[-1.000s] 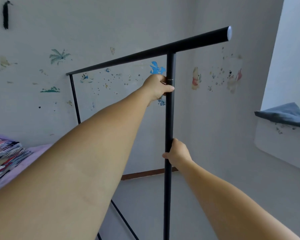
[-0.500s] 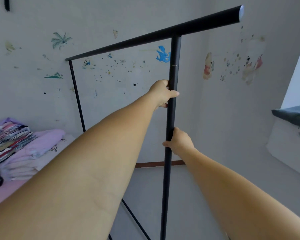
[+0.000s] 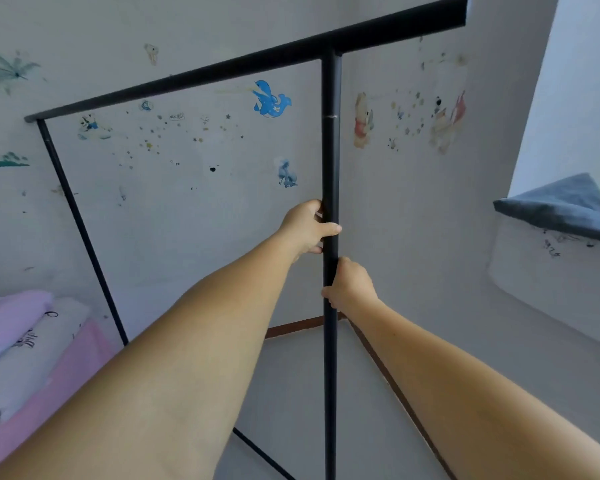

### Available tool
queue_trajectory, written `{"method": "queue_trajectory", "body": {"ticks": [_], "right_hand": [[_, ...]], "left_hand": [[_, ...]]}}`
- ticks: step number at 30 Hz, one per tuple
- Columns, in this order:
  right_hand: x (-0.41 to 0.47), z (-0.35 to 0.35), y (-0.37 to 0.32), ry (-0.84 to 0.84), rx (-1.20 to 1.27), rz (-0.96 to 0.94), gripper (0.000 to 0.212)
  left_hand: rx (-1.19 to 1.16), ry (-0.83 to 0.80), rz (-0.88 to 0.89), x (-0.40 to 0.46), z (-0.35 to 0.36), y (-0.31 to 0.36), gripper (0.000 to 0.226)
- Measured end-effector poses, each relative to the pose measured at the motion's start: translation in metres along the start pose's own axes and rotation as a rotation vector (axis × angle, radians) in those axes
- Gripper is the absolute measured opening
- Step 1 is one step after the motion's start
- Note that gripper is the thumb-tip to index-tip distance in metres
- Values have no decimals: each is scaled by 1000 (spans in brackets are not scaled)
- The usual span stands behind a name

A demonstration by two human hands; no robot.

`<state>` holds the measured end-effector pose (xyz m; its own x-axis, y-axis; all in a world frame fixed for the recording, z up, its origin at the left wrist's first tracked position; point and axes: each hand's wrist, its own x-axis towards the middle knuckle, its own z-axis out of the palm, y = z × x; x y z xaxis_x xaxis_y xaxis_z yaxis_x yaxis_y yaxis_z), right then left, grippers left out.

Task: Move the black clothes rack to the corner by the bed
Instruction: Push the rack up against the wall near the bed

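The black clothes rack (image 3: 330,143) stands in front of me, empty, its top bar running from upper right to the far left post. Its near upright post runs down the middle of the view. My left hand (image 3: 307,227) grips that post at mid height. My right hand (image 3: 350,284) grips the same post just below, the two hands almost touching. The bed (image 3: 32,382) with pink sheet lies at the lower left, under the rack's far end. The rack's base bar shows at the bottom, partly hidden by my left arm.
Two sticker-covered walls meet in a corner (image 3: 343,317) right behind the near post, with a brown skirting board. Folded bedding (image 3: 18,327) lies on the bed. A ledge with a blue-grey cloth (image 3: 565,206) juts out at the right. Grey floor lies below.
My left hand has slid down the post toward my right hand. The rack and I have come closer to the wall corner, and the view has tilted down.
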<state>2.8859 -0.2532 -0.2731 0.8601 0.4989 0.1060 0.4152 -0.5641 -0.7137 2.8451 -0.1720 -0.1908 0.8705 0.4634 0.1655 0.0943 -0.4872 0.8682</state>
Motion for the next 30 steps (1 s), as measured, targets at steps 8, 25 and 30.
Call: {"method": "queue_trajectory", "body": {"ticks": [8,25,30], "right_hand": [[20,10,32,79,28,82,22],[151,-11,118,21,-9,165,27],[207,-22,141,28,29,98,23]], "left_hand": [[-9,2,58,36,22,-1,39],[66,147,88,175,107,9,34],[53,166,53,231,129,11,36]]}}
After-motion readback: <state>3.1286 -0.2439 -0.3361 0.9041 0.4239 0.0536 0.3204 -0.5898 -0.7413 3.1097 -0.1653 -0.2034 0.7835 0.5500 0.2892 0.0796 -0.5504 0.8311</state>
